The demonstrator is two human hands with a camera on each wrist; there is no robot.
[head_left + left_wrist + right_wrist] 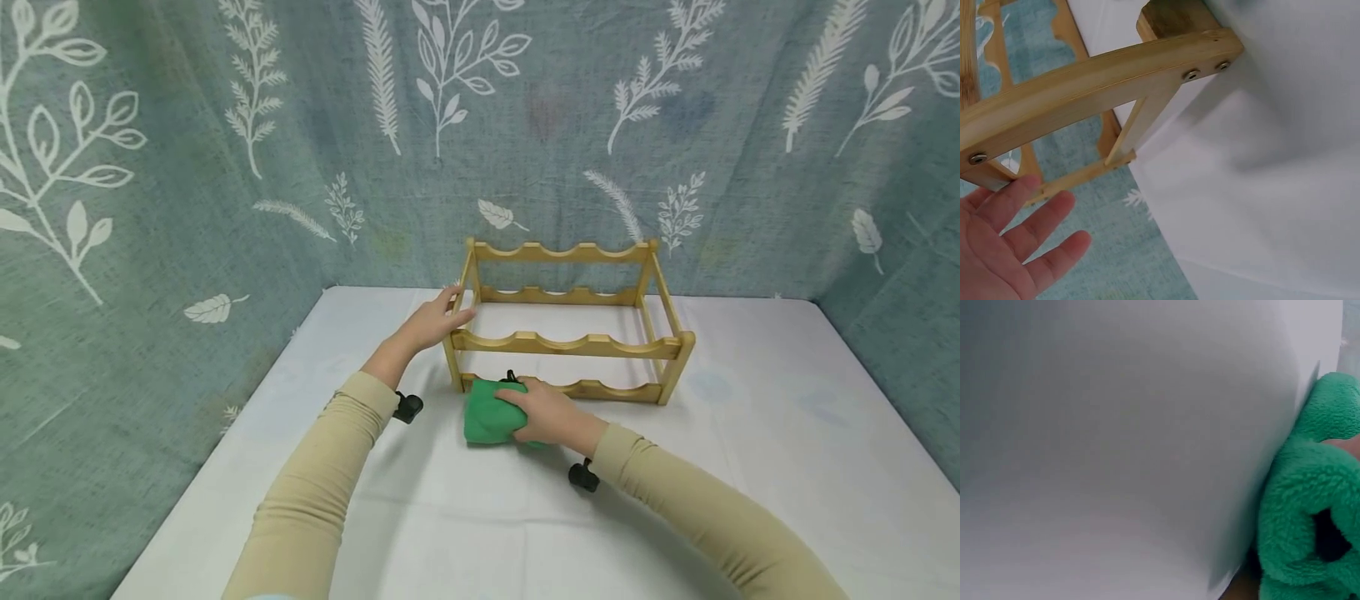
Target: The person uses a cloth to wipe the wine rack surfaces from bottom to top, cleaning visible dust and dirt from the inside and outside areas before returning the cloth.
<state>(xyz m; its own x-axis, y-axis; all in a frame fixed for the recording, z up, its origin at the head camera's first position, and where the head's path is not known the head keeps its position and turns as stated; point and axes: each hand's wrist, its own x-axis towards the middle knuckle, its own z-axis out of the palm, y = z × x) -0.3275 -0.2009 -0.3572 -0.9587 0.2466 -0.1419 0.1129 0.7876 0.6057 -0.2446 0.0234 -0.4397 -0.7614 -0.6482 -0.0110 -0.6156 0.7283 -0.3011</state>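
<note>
A wooden rack point(562, 344) with scalloped rails stands on the white table. My left hand point(429, 323) is at its upper left side, thumb by the front rail; in the left wrist view the fingers point(1054, 269) are spread and relaxed beside the wooden side rail point(1097, 75). My right hand point(551, 414) grips a folded, fuzzy green cloth point(491, 414) low in front of the rack's lower front rail. A small black part point(511, 377) shows behind the cloth. In the right wrist view the cloth point(1300, 494) has a dark hollow in its fold; most of the hand is hidden there.
The white-covered table point(757, 467) extends around the rack. A grey-green curtain point(540, 125) with white leaf patterns hangs behind the table and along both sides. A small black device point(407, 407) is worn at the left wrist, another black device point(583, 476) at the right.
</note>
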